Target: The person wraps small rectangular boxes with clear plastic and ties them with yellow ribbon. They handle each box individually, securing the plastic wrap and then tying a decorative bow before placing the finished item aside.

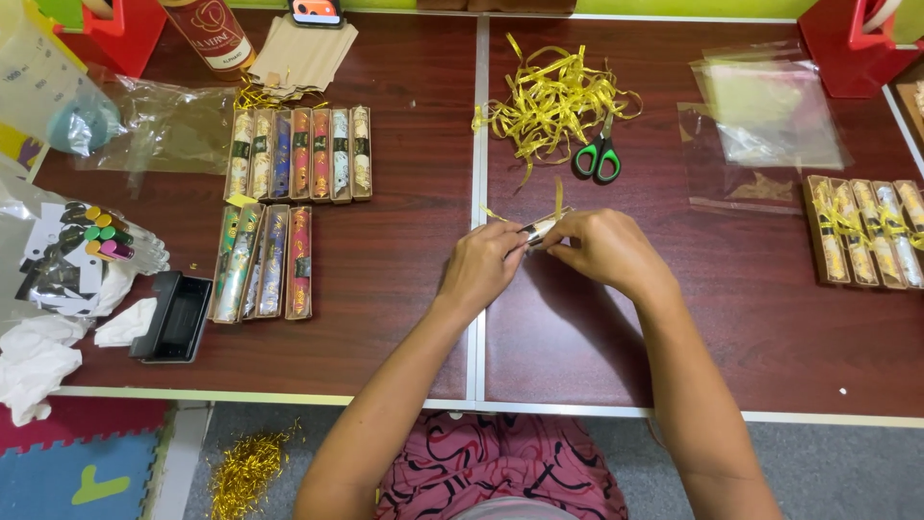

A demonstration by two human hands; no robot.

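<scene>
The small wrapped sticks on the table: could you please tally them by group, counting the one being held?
Upper left row: 6
Lower left row: 4
Ribbon-tied row at the right: 4 in view, cut by the frame edge
Held between left hand and right hand, stick: 1
Total: 15 in view

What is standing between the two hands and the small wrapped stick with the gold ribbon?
Nothing visible does. The left hand and the right hand both already touch the small wrapped stick over the dark red table. The green scissors and the pile of gold ribbon lie farther back, apart from the hands.
</scene>
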